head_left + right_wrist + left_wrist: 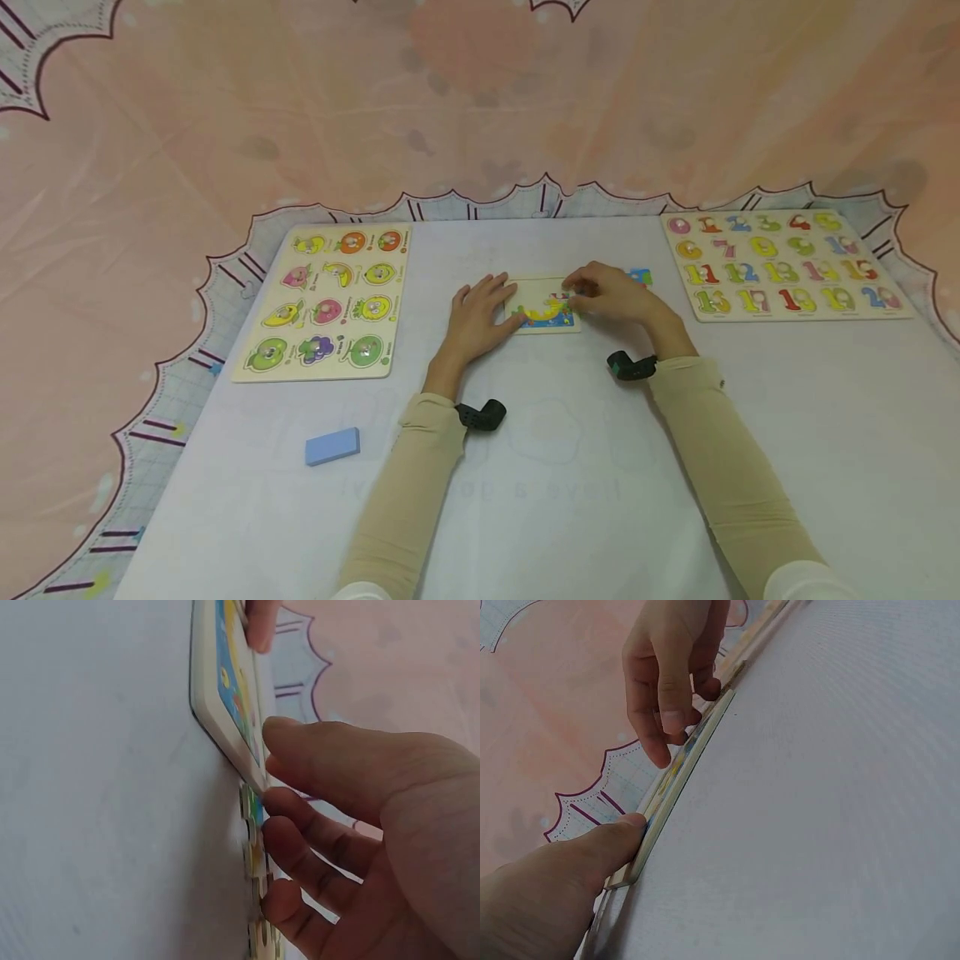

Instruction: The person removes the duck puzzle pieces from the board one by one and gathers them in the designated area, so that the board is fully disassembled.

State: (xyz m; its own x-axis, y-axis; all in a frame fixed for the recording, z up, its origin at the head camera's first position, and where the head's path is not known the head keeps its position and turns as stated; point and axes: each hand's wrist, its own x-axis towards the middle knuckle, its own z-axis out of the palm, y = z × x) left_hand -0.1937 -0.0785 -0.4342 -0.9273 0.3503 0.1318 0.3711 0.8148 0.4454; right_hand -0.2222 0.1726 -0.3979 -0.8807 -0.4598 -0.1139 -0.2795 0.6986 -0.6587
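Note:
A small wooden jigsaw board (531, 293) lies mid-table, its lower part filled with blue and yellow pieces and its upper part bare. My left hand (478, 321) rests at its left edge, fingers spread, with the thumb (622, 832) on the rim. At the board's right end is my right hand (611, 293); its thumb (315, 754) touches or hovers over the face, and its other fingers are loosely bent beside the edge. No piece shows between them. Loose jigsaw pieces (259, 851) lie past that end, partly hidden behind the right hand.
A fruit puzzle board (348, 287) lies at the left, and a number puzzle board (787, 262) at the back right. A blue block (332, 447) sits at the front left on the white table (570, 517). A patterned cloth (337, 125) hangs behind.

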